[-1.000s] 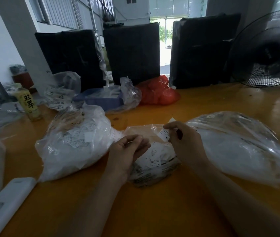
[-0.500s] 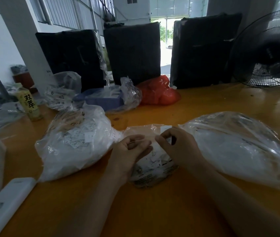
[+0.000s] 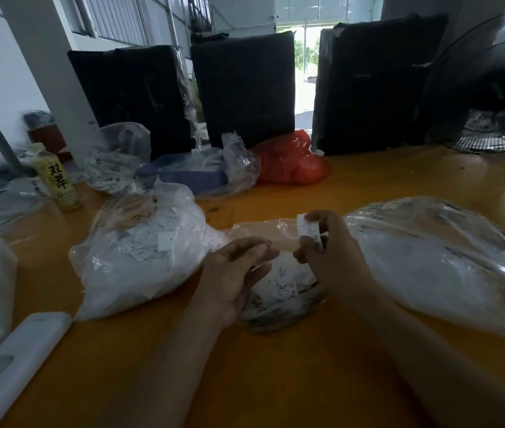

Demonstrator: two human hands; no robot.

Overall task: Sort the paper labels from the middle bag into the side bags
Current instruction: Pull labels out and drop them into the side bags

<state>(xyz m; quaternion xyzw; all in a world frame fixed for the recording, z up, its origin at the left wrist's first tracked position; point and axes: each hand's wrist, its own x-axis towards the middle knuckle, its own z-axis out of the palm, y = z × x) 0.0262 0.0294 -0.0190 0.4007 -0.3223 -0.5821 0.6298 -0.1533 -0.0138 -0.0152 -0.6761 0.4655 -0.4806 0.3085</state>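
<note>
Paper label (image 3: 308, 230): pinched in right hand (image 3: 328, 257) above the middle bag (image 3: 282, 288), thumb at lower end, fingertips at upper end. Narrow white strip with print; long axis runs nearly upright, top tilted slightly toward the far-left of the counter (image 3: 368, 186). Printed face toward camera.

Handling, judged: very light, thin, limp; bends and creases easily, may cling to plastic film. Best held by a fingertip pinch at a short end, as now.

Left hand (image 3: 235, 273): fingers curled, resting on the near-left side of the middle bag; whether it actually grips the film, cannot tell.

Middle bag: small, clear, crumpled, near the counter's front centre, more labels inside. Left side bag (image 3: 140, 251) touches it; right side bag (image 3: 439, 261) lies just beside the right hand. Both hold white labels.

Label not yet dropped into either side bag.
</note>
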